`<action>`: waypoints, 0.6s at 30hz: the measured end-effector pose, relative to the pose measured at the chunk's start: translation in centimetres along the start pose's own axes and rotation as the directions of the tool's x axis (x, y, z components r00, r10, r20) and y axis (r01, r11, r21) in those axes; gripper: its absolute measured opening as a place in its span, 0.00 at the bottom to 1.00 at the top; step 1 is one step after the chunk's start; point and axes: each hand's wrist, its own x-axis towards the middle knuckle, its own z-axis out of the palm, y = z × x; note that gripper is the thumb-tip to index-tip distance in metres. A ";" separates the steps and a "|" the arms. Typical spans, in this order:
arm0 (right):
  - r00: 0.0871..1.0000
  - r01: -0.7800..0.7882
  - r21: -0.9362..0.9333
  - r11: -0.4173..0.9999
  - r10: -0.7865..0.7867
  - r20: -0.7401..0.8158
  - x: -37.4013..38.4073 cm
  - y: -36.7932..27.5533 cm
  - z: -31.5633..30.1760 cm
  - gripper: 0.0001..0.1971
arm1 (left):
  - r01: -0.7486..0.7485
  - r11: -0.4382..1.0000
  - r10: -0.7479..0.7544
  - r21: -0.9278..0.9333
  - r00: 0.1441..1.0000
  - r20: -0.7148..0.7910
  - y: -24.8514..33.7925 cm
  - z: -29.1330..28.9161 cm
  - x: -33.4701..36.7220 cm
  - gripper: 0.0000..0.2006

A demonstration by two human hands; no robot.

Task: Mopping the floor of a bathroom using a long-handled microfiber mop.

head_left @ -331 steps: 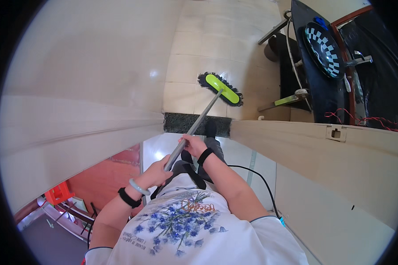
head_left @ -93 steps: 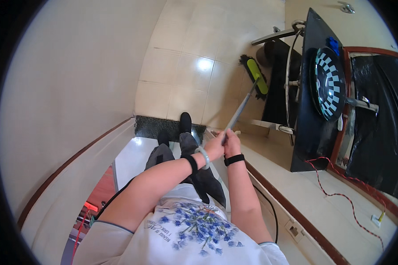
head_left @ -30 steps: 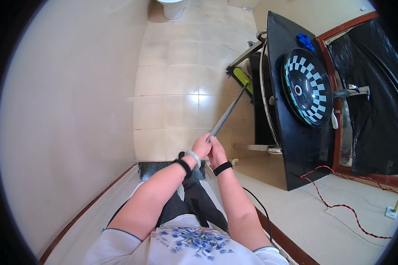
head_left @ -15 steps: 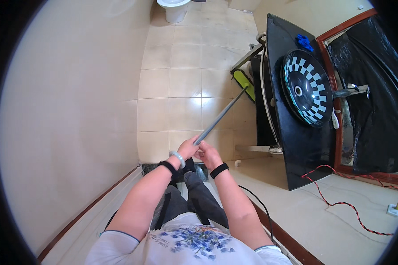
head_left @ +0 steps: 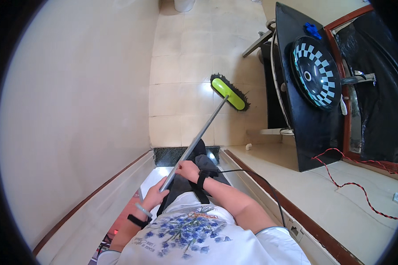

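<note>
A broom (head_left: 223, 90) with a lime green head, dark bristles and a long grey handle slants from my body out to the tiled floor. Its head rests on the tiles ahead, turned at an angle to the handle. Near the handle's end, close to my waist, my left hand (head_left: 154, 194) is closed around it. Farther up the handle my right hand (head_left: 188, 171) grips it as well, fingers curled.
A black counter (head_left: 314, 150) with a checkered basin (head_left: 308, 76) stands on the right. Blue gloves or a cloth (head_left: 312, 31) lie on its far end. A dark threshold (head_left: 168, 157) crosses the doorway by my feet. The pale wall (head_left: 84, 88) is on the left. A toilet base (head_left: 184, 5) is at the far end.
The broom's head has come away from under the counter, nearer to me and leftward. Both hands have drawn back toward my body, the left lower along the handle.
</note>
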 end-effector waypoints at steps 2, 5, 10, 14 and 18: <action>0.917 0.238 -0.201 0.950 -0.288 -0.275 0.3 0.0 1.8 0.07 | 0.031 0.998 -0.029 0.063 0.999 -0.034 -0.9 -0.5 -3.1 0.27; 0.771 0.463 -0.415 0.783 -0.587 -0.247 0.2 -0.3 3.3 0.05 | -0.322 0.868 0.385 0.379 0.917 -0.102 -0.9 -1.3 -6.9 0.26; 0.819 0.541 -0.612 0.577 -0.527 0.227 -0.2 -2.2 5.9 0.04 | -0.126 0.911 0.177 0.392 0.979 -0.097 -0.6 -0.8 -9.4 0.26; 0.793 0.515 -0.613 0.600 -0.604 0.076 0.9 -0.4 5.2 0.05 | -0.161 0.906 0.199 0.391 0.978 -0.059 2.8 -0.8 -8.4 0.27; 0.754 0.522 -0.590 0.616 -0.656 -0.018 0.6 -0.9 2.7 0.05 | -0.174 0.890 0.219 0.422 0.974 -0.062 4.4 -0.9 -7.0 0.28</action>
